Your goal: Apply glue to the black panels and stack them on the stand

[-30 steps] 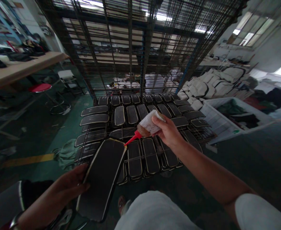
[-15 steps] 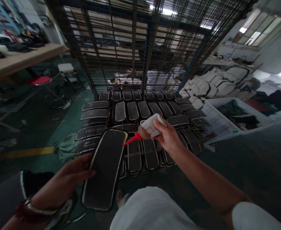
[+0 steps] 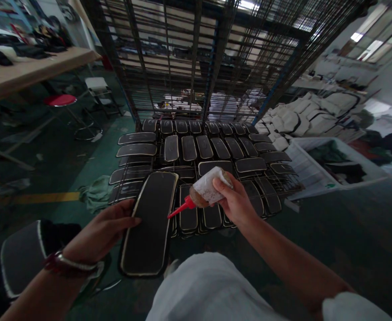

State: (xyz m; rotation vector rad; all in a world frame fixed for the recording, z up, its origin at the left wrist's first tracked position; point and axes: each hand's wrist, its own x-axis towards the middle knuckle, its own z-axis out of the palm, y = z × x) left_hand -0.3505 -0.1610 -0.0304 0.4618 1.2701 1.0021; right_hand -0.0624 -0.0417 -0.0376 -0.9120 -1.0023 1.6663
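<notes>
My left hand (image 3: 114, 225) grips a long dark panel (image 3: 149, 227) by its left edge, thumb on top and fingers beneath. The panel has rounded corners and a pale line around its border. In my right hand (image 3: 231, 196) is a squeeze bottle (image 3: 206, 189) with a whitish, stained body and a red pointed nozzle (image 3: 181, 208). The bottle is tilted down to the left, its tip at the panel's right border. Whether the tip touches, I cannot tell. Similar panels (image 3: 204, 147) lie in rows on the wire rack in front of me.
A tall wire-mesh rack (image 3: 196, 58) rises ahead. To the right stand a white bin (image 3: 303, 169) with dark cloth and a pile of white padded pieces (image 3: 303, 116). At left are a red stool (image 3: 60, 100), a wooden table (image 3: 42, 67) and a green cloth (image 3: 95, 194).
The nozzle tip has moved down along the panel's right border. The panel has risen slightly and shifted right in view, as the camera view has also shifted.
</notes>
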